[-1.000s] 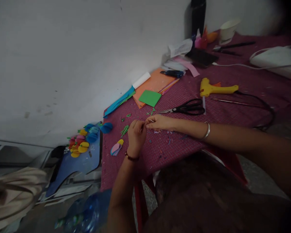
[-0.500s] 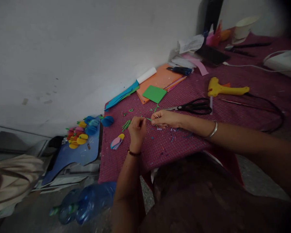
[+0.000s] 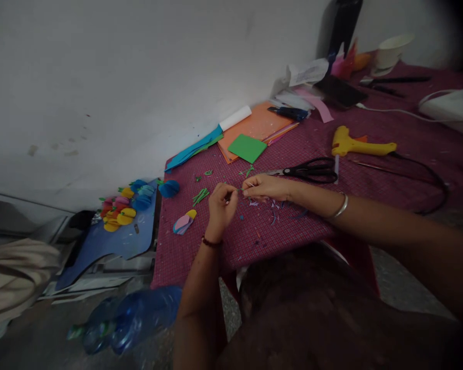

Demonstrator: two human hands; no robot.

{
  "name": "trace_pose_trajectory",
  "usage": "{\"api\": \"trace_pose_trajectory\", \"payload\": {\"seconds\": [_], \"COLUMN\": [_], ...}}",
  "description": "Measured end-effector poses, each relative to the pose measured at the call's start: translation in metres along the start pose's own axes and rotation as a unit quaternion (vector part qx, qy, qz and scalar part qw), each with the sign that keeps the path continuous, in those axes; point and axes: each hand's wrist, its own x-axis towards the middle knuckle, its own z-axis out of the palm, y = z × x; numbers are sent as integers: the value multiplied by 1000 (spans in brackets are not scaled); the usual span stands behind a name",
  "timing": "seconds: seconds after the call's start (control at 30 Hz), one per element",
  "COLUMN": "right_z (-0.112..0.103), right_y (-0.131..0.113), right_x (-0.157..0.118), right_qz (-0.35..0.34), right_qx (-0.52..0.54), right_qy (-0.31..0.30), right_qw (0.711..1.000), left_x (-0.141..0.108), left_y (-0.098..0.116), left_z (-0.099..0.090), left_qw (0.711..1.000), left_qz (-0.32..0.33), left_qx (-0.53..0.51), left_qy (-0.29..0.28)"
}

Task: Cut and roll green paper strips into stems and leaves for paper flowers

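Over the table, my left hand (image 3: 221, 206) is closed in a pinch, its fingertips almost meeting those of my right hand (image 3: 268, 187). Between them shows a tiny bit of a green paper strip (image 3: 239, 190), mostly covered by fingers. A thin pale thing juts from my right fingers, too small to name. Left of my left hand lie several cut green strips (image 3: 200, 196) and a small stack of coloured paper ovals (image 3: 183, 223). Black-handled scissors (image 3: 310, 170) rest just beyond my right hand. Paper scraps (image 3: 274, 210) are scattered beneath the hands.
A yellow glue gun (image 3: 362, 144) with a black cord lies at the right. Green paper (image 3: 247, 148) sits on orange sheets (image 3: 260, 123) by the wall. Several coloured paper ornaments (image 3: 125, 210) stand on a blue board (image 3: 116, 241); a blue one (image 3: 168, 188) is on the table corner.
The fingertips have come closer together, and less of the green strip shows between them. My left hand has turned slightly. The view has shifted a little.
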Motion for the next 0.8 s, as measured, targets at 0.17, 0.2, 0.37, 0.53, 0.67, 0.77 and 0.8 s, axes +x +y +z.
{"api": "trace_pose_trajectory", "payload": {"seconds": [0.17,0.2,0.37,0.53,0.67,0.77,0.8], "right_z": [3,3,2,0,2,3,3], "right_y": [-3,-3,-2,-2,-2,-1,-1], "right_x": [3,4,5,4,4,3,3], "right_qz": [-27,-35,-68,-72,-74,-76,-78], "right_qx": [-123,-143,-223,-285,-295,-299,-307], "right_qy": [80,85,93,119,132,129,127], "right_qw": [989,986,968,948,944,942,940], "left_x": [-2,-2,-3,-3,-3,-3,-3], "left_y": [-2,-2,-5,-5,-4,-5,-5], "left_z": [4,4,6,7,8,9,10], "left_qw": [1000,1000,999,997,997,997,997], "left_qz": [-13,-16,-36,-62,-68,-64,-62], "left_qx": [-9,-9,-1,-13,-15,-6,-3], "left_qy": [-18,-20,-32,-52,-41,-38,-41]}}
